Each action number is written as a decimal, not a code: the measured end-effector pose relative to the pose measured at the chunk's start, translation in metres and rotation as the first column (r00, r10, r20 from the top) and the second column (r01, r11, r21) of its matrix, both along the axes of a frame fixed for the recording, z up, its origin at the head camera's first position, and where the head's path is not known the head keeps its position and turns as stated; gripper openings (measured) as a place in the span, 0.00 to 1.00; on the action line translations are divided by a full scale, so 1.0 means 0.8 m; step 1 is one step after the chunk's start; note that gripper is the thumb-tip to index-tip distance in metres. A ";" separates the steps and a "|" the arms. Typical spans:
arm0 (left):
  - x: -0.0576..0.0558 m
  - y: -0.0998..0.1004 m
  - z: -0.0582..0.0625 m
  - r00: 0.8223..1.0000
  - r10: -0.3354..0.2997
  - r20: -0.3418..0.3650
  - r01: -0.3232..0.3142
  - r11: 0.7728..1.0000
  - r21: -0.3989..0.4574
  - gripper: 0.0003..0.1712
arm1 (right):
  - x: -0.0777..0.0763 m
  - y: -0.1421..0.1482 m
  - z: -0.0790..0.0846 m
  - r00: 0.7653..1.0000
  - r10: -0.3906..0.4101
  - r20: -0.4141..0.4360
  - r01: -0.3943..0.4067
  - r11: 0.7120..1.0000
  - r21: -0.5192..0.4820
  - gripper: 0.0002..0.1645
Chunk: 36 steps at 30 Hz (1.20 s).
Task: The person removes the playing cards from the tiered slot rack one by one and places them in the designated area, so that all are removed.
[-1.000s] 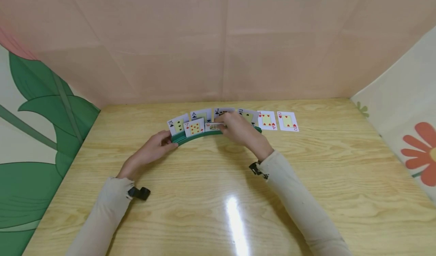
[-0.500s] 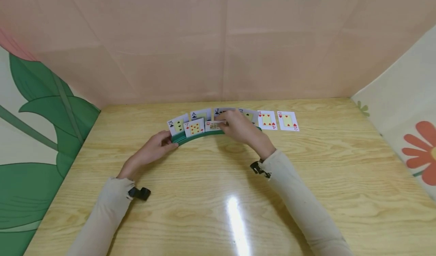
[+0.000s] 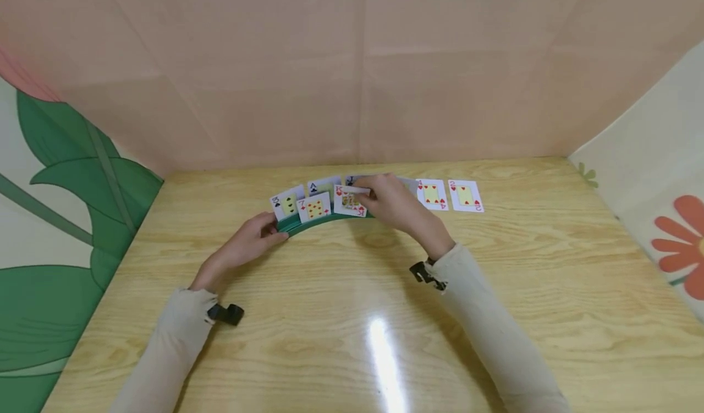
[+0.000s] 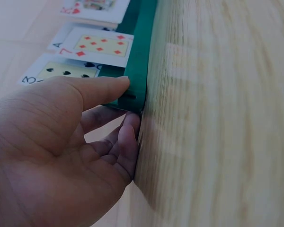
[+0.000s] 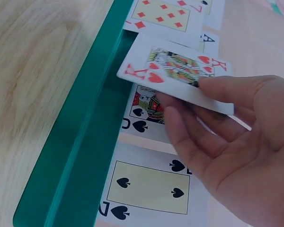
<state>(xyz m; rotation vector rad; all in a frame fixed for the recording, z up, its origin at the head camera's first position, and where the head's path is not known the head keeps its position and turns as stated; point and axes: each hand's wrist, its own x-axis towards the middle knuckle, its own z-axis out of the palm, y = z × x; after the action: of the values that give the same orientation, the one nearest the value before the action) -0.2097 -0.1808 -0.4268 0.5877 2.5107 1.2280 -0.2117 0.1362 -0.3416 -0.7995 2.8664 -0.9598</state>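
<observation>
A curved green card holder (image 3: 324,220) stands on the table with playing cards upright in it. My left hand (image 3: 250,239) grips its left end, thumb on the front and fingers behind, as the left wrist view shows. My right hand (image 3: 396,205) pinches the king of hearts (image 5: 180,71) between thumb and fingers. One corner of the king is at the holder's front slot; whether it sits in it I cannot tell. The seven of diamonds (image 3: 315,208) stands in the front row. Behind are the three of spades (image 3: 287,203), ace (image 3: 321,185), jack (image 5: 149,106) and two of spades (image 5: 149,187), the latter two partly hidden by my right hand.
Two heart cards lie face up right of the holder: a four of hearts (image 3: 431,194) and a two of hearts (image 3: 465,195). The wooden table (image 3: 308,315) ends at a pink cloth backdrop (image 3: 352,95). Patterned panels flank both sides.
The king of hearts has risen and turned so its face shows more fully. My right hand has shifted slightly right with it. My left hand keeps its place on the holder.
</observation>
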 end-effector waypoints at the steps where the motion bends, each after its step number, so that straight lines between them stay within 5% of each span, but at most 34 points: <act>1: 0.000 0.000 -0.001 1.000 0.000 0.001 0.000 1.000 0.000 0.23 | 0.002 0.001 0.000 1.000 0.009 -0.017 -0.010 1.000 -0.012 0.08; 10: 0.002 0.000 -0.001 1.000 0.002 -0.011 -0.002 1.000 0.000 0.24 | 0.030 0.004 0.008 0.998 0.028 -0.048 -0.032 0.997 -0.075 0.18; 17: 0.000 0.001 -0.001 1.000 0.003 -0.010 -0.003 1.000 -0.003 0.23 | 0.053 0.015 0.022 0.983 0.025 -0.181 -0.053 0.987 -0.152 0.25; 26: 0.002 0.001 -0.002 1.000 0.018 -0.007 -0.019 1.000 -0.010 0.24 | 0.075 0.031 0.026 0.953 0.012 -0.302 -0.090 0.965 -0.245 0.11; 36: 0.000 0.000 -0.004 1.000 0.022 -0.004 -0.022 1.000 0.000 0.24 | 0.080 0.059 0.028 0.922 0.004 -0.387 -0.082 0.979 -0.186 0.08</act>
<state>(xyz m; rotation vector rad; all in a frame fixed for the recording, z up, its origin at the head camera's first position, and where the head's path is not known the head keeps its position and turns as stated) -0.2096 -0.1807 -0.4298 0.5644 2.5264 1.2358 -0.1475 0.1836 -0.3188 -1.1877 3.0876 -1.2228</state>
